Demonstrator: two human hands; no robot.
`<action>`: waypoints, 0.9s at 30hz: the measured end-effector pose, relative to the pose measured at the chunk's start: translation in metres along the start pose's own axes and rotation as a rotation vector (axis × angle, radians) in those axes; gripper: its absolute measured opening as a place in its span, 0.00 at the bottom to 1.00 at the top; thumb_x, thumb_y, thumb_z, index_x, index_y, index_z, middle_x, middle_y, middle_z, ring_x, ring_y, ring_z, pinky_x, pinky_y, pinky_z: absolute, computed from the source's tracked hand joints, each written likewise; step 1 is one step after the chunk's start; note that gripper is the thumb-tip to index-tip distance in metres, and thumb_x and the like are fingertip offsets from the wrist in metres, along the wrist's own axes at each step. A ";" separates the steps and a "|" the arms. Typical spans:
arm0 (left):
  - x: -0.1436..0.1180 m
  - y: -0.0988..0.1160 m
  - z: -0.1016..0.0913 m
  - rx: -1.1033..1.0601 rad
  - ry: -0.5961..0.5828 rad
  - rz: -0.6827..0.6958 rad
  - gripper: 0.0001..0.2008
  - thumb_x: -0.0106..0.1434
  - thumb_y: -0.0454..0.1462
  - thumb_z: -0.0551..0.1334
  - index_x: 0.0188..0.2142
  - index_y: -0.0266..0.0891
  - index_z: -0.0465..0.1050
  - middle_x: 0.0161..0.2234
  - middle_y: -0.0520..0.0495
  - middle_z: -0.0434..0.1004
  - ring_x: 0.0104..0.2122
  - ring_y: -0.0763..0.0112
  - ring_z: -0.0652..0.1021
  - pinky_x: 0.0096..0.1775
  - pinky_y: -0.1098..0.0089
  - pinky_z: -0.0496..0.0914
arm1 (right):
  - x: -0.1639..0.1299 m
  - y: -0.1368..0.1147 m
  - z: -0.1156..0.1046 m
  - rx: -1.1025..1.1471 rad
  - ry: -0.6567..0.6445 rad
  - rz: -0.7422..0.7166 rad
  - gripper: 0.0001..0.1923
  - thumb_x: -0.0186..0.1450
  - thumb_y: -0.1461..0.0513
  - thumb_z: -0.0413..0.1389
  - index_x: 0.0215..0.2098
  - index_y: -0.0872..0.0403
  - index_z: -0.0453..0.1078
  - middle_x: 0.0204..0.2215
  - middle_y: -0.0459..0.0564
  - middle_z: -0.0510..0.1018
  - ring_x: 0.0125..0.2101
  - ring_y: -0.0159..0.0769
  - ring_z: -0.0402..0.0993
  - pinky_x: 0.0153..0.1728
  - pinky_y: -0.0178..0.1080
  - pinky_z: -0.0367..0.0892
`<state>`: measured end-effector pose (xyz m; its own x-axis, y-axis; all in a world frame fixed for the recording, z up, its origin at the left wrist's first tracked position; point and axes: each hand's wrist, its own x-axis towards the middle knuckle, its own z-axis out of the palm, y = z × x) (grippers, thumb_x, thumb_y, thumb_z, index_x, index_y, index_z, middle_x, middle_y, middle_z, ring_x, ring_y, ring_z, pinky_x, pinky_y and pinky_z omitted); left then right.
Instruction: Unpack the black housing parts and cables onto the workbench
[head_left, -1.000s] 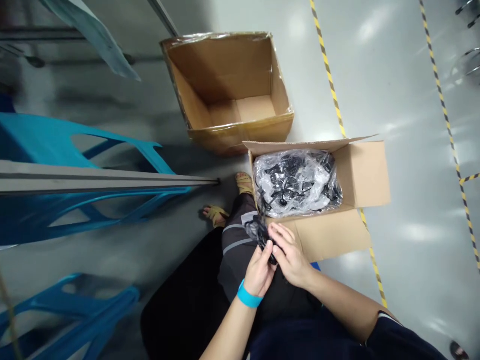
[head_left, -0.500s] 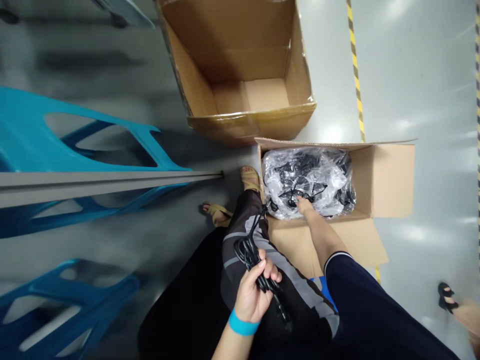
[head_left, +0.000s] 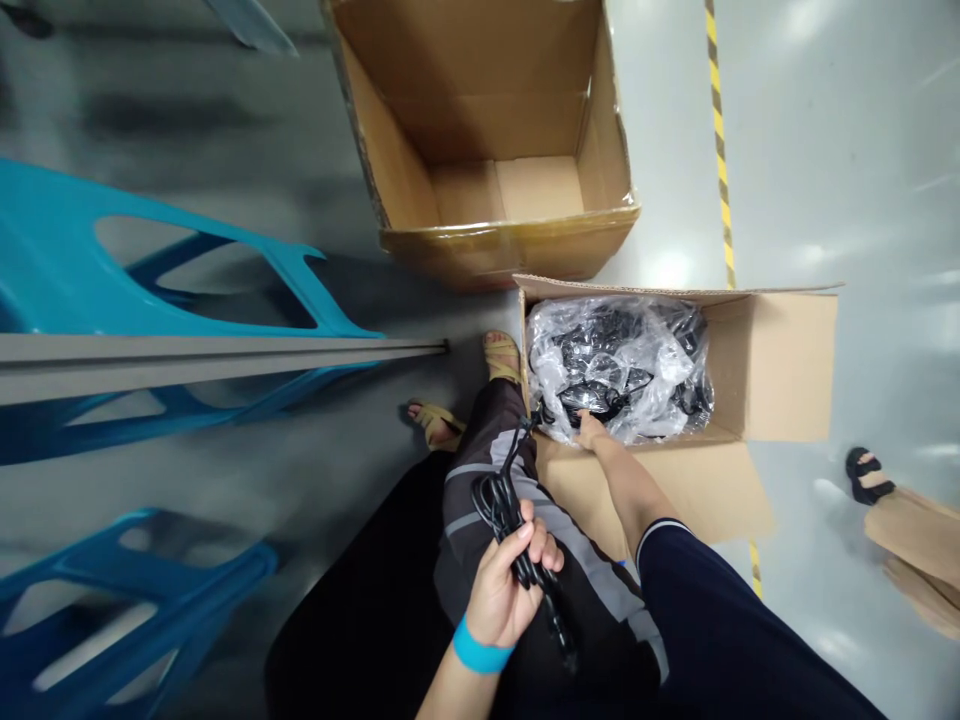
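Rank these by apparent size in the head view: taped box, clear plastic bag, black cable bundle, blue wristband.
1. Taped box, cut off by the top edge
2. Clear plastic bag
3. Black cable bundle, partly covered by the left hand
4. Blue wristband

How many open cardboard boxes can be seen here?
2: the larger box at top centre, cut off by the picture's edge, and the smaller box below and right of it, with the right hand inside. Others may be hidden.
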<state>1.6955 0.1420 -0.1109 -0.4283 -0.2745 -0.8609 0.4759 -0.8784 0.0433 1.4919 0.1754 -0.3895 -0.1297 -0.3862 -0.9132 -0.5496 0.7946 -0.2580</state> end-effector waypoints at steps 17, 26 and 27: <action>0.008 -0.012 0.008 0.099 0.006 0.060 0.17 0.55 0.33 0.70 0.43 0.39 0.68 0.28 0.51 0.77 0.35 0.65 0.81 0.42 0.64 0.77 | -0.170 0.020 -0.171 0.658 0.403 -0.443 0.30 0.67 0.39 0.47 0.42 0.56 0.72 0.32 0.49 0.75 0.30 0.33 0.71 0.33 0.35 0.68; -0.007 -0.035 0.037 0.209 -0.242 -0.080 0.14 0.54 0.36 0.74 0.37 0.37 0.72 0.44 0.41 0.81 0.48 0.53 0.80 0.52 0.55 0.74 | -0.269 -0.057 -0.139 0.825 -0.114 -0.724 0.20 0.61 0.48 0.64 0.40 0.53 0.71 0.25 0.43 0.71 0.21 0.28 0.65 0.21 0.31 0.61; -0.009 -0.039 0.037 0.234 -0.246 -0.079 0.16 0.54 0.39 0.75 0.37 0.37 0.73 0.41 0.42 0.81 0.45 0.53 0.81 0.49 0.56 0.75 | -0.269 -0.063 -0.126 0.829 -0.105 -0.744 0.19 0.62 0.48 0.63 0.42 0.52 0.70 0.27 0.43 0.72 0.23 0.28 0.66 0.24 0.32 0.63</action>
<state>1.6518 0.1639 -0.0862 -0.6428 -0.2631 -0.7195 0.2571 -0.9588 0.1210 1.4578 0.1701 -0.0881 0.0945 -0.8852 -0.4555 0.2636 0.4635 -0.8460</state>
